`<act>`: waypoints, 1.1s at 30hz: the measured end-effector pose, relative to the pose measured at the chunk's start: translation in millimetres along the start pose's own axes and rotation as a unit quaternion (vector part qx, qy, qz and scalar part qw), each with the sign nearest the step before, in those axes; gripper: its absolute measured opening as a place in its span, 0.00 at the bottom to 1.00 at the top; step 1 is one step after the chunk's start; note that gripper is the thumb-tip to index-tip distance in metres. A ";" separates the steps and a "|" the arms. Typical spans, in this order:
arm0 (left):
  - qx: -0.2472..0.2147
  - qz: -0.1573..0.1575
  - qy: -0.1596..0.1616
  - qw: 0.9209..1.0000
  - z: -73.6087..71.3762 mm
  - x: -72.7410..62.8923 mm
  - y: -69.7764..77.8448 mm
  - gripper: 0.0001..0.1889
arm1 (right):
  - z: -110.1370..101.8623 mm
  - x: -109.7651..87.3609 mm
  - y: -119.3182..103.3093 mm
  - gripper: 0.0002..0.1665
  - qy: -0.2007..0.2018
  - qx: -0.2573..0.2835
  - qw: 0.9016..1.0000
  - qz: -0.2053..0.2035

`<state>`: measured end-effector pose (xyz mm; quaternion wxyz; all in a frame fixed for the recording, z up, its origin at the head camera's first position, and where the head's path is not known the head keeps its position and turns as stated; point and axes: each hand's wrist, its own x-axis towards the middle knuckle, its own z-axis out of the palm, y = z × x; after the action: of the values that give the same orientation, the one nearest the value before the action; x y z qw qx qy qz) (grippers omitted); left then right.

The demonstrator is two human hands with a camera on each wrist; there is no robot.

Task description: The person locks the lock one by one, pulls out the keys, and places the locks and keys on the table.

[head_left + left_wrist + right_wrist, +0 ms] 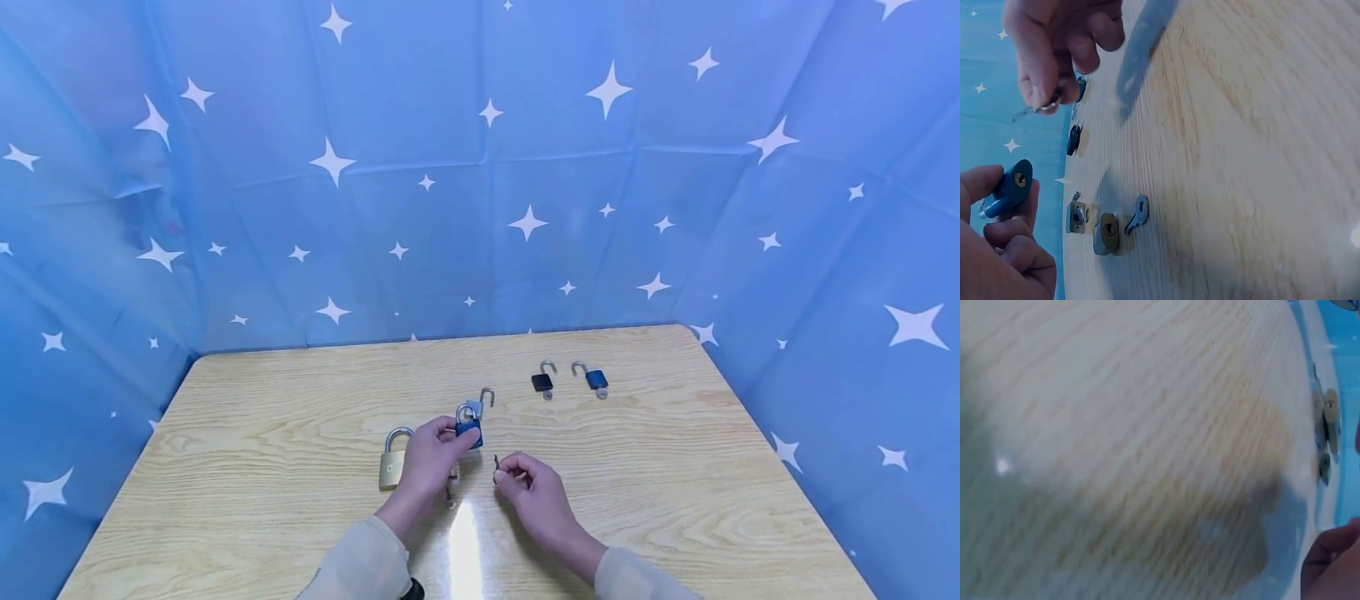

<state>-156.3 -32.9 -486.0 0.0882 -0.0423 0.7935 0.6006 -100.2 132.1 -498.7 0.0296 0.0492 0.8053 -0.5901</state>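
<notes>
My left hand (pixel 431 460) grips a small blue padlock (pixel 469 434) by its body, its shackle pointing up. In the left wrist view, the keyhole of this blue padlock (pixel 1020 180) faces the right hand. Thumb and fingers of my right hand (pixel 537 498) pinch a small key (pixel 496 463), held apart from the lock. Just beyond the held lock lies a silver padlock (pixel 476 407) with its shackle swung open. A large brass padlock (pixel 391 472) is left of my left hand, partly covered by it. In the left wrist view, a loose key (pixel 1139 214) lies beside a brass-coloured padlock (pixel 1108 235).
Toward the back right of the wooden table (pixel 675 467) lie a black padlock (pixel 542 382) and another blue padlock (pixel 596 379), both with shackles open and keys at their bases. A blue curtain (pixel 480 208) with white stars surrounds the table's back and sides.
</notes>
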 end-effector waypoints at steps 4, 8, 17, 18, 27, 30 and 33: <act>0.063 0.023 0.012 0.998 0.1 -0.9 0.7 0.17 | -3.6 1.5 -0.1 0.02 0.026 0.006 1.000 0.001; 0.121 0.036 0.019 0.992 2.2 -2.8 1.2 0.15 | -5.6 2.9 2.6 0.02 0.033 -0.006 0.999 -0.001; 0.230 0.032 0.026 0.972 15.0 -7.6 -0.6 0.12 | -7.4 2.2 3.2 0.02 0.037 -0.023 0.999 -0.008; 0.238 0.029 0.026 0.970 16.6 -7.6 -0.7 0.12 | -7.6 2.2 3.3 0.02 0.037 -0.023 0.999 -0.008; 0.287 0.019 0.027 0.957 23.6 -8.4 -0.1 0.16 | -7.4 -0.4 4.4 0.04 0.000 -0.040 0.999 -0.014; 0.290 0.020 0.029 0.956 23.9 -8.3 -0.5 0.17 | -7.8 -2.3 4.0 0.04 -0.022 -0.050 0.998 -0.014; 0.293 0.029 0.035 0.955 24.9 -6.7 -2.0 0.19 | -8.8 -3.8 3.6 0.04 -0.037 -0.062 0.997 -0.010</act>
<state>-147.1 -9.8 -493.2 0.0518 -0.0123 0.9380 0.3425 -95.9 141.3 -499.1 0.0568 0.0172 0.8390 -0.5409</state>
